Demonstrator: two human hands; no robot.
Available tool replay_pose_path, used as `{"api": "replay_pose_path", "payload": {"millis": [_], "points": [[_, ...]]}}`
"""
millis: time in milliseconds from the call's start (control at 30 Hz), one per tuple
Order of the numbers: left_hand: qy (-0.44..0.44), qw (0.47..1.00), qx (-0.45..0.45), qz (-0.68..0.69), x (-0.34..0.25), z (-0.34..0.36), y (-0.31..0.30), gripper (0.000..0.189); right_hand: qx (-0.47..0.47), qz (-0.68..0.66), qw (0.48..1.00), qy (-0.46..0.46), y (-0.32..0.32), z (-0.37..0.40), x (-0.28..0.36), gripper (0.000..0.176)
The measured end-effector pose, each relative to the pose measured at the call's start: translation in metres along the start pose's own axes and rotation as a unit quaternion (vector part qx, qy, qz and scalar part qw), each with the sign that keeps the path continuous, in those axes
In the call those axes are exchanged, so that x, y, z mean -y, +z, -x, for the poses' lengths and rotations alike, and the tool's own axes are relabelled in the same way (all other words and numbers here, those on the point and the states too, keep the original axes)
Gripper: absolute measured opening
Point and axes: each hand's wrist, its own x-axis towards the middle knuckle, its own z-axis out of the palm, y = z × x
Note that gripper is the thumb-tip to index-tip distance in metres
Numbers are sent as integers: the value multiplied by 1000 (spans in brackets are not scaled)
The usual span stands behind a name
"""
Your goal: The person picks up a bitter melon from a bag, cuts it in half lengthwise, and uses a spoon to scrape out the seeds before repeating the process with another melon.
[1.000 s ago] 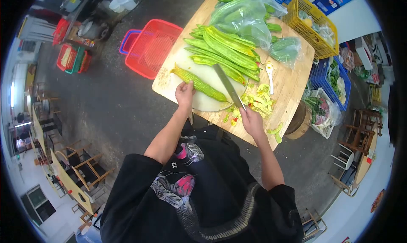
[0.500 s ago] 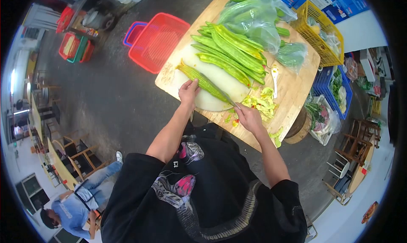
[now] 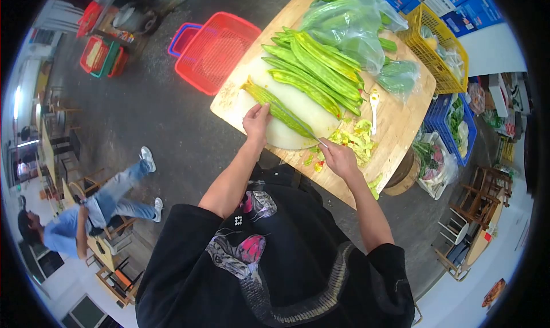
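My left hand pinches a yellow-green bitter melon near its middle, steadying it on a round white cutting board. In my right hand is a thin metal knife; its blade lies along the melon's length, partly hard to make out. Several green bitter melons are piled on the far side of the board. Yellow pulp scraps with red bits lie to the right of my right hand.
A white spoon lies on the wooden table. Bagged vegetables sit at the back. A red basket stands at the left, yellow and blue crates at the right. Another person walks at lower left.
The knife has shifted along the melon, its blade now lying further over it. Both hands stay almost in place. The person at lower left has stepped and stretched out their legs.
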Motion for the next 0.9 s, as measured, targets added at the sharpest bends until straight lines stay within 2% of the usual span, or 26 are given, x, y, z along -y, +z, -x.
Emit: {"api": "replay_pose_path", "payload": {"millis": [167,367,467,567,667,900], "points": [[12,999,-22,25,1,-5,4,52,22,-18,999,19,4,-4,-7,29],[9,998,-60,-15,-11,-8,11,50,28,-22,999,23,1,-1,-2,28],[22,999,-39,-14,-16,-11,10,49,29,-27,999,20,3,-4,-2,28],[-29,999,-12,-12,-25,-16,9,46,36,-32,999,26,2,-8,3,28],[-36,999,9,-18,-25,-24,5,41,31,-31,999,30,10,-9,9,28],[-37,998,6,-57,-31,-25,11,41,34,-4,998,50,14,-15,21,28]]}}
